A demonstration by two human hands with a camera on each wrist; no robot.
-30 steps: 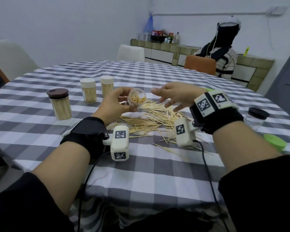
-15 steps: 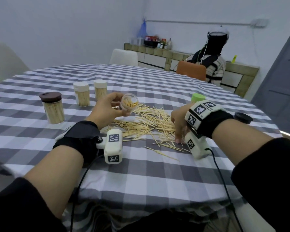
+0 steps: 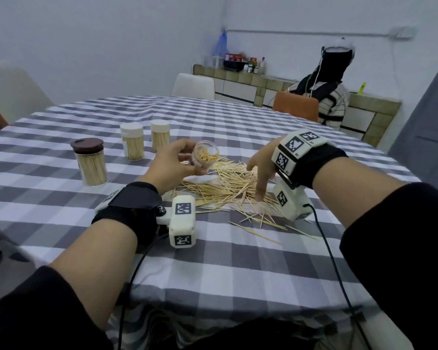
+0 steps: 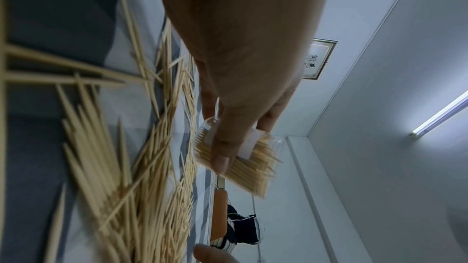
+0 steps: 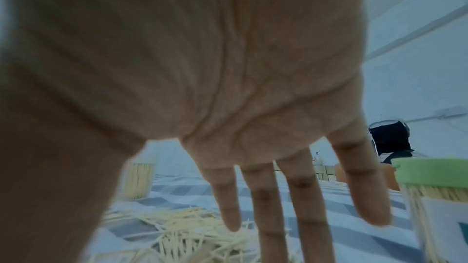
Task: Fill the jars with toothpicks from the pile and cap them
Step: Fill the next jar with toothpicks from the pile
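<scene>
My left hand (image 3: 177, 162) grips a small clear jar (image 3: 204, 156) tilted with its open mouth toward me, partly filled with toothpicks. In the left wrist view the thumb lies across the jar (image 4: 250, 163). The toothpick pile (image 3: 225, 185) is spread on the checked tablecloth between my hands. My right hand (image 3: 259, 173) hangs over the right side of the pile with straight fingers (image 5: 273, 197) pointing down, fingertips at the toothpicks, holding nothing that I can see.
Three capped, filled jars stand at the left: one with a brown lid (image 3: 90, 161) and two with white lids (image 3: 132, 141) (image 3: 160, 135). A green-lidded jar (image 5: 435, 197) stands close to my right hand. Chairs and a seated person (image 3: 331, 97) are beyond the round table (image 3: 238, 261).
My right hand came down from beside the jar's mouth to the right side of the pile and now hovers there with fingers spread. The left hand kept the jar raised.
</scene>
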